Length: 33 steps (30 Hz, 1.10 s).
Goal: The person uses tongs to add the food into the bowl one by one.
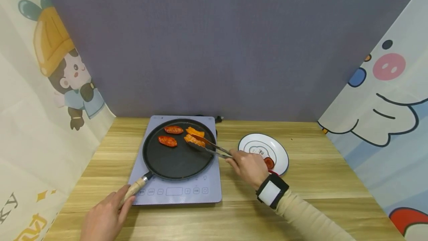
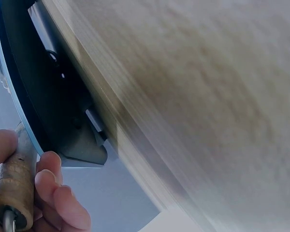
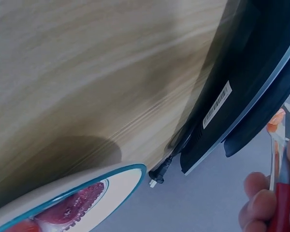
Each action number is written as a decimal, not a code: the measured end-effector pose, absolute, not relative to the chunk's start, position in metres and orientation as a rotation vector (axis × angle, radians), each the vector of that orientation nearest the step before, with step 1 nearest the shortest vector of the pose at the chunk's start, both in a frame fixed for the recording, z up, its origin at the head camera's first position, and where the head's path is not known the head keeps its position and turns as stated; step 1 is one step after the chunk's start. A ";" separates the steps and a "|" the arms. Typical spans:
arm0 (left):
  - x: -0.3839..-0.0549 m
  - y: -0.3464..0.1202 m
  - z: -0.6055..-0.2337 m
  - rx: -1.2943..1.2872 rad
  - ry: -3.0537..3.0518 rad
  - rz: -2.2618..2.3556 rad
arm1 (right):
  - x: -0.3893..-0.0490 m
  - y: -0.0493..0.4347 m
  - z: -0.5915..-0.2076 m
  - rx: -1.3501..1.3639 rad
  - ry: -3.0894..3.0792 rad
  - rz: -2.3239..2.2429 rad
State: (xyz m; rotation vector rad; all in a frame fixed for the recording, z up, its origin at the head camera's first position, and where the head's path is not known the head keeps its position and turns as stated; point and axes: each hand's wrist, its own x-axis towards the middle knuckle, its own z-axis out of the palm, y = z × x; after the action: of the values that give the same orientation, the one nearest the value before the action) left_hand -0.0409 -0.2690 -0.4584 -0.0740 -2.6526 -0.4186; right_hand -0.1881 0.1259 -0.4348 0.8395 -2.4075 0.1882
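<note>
My left hand (image 1: 105,215) grips the wooden handle (image 1: 135,188) of a round black frying pan (image 1: 177,164). In the left wrist view, the thumb and fingers (image 2: 70,208) lie around that handle. My right hand (image 1: 249,166) holds metal tongs (image 1: 219,154), whose red grip (image 3: 282,205) shows in the right wrist view. The tongs' tips are at an orange food piece (image 1: 194,140) in the pan; whether they clamp it I cannot tell. Another orange piece (image 1: 195,132) lies just behind. Two scored reddish-brown pieces (image 1: 168,141) lie on the pan's left side.
The pan stands on a pale induction cooker (image 1: 214,192) with buttons along its front. Right of it, partly behind my right hand, is a white dark-rimmed plate (image 1: 282,151) bearing a reddish food piece (image 1: 269,163). A black plug (image 3: 159,171) lies behind the cooker, before a grey wall (image 1: 214,47).
</note>
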 end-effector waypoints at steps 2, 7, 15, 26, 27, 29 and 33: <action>-0.041 -0.269 -0.458 -0.073 -2.654 -0.418 | -0.188 0.124 -0.434 0.843 -2.409 0.190; -0.041 -0.269 -0.458 -0.077 -2.647 -0.415 | -0.188 0.122 -0.432 0.853 -2.414 0.175; -0.041 -0.270 -0.459 -0.081 -2.638 -0.415 | -0.188 0.119 -0.427 0.882 -2.421 0.177; -0.040 -0.270 -0.460 -0.081 -2.629 -0.413 | -0.190 0.115 -0.425 0.916 -2.445 0.127; -0.040 -0.270 -0.460 -0.084 -2.626 -0.412 | -0.190 0.115 -0.425 0.917 -2.442 0.119; -0.040 -0.270 -0.460 -0.088 -2.620 -0.412 | -0.190 0.114 -0.425 0.917 -2.441 0.109; -0.040 -0.270 -0.460 -0.096 -2.613 -0.414 | -0.190 0.113 -0.425 0.918 -2.439 0.095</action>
State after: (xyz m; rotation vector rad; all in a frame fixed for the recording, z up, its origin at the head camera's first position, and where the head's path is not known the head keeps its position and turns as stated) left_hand -0.0404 -0.2701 -0.4598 -0.0964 -2.6131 -0.4142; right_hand -0.1898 0.1135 -0.4251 0.9177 -2.4390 0.0951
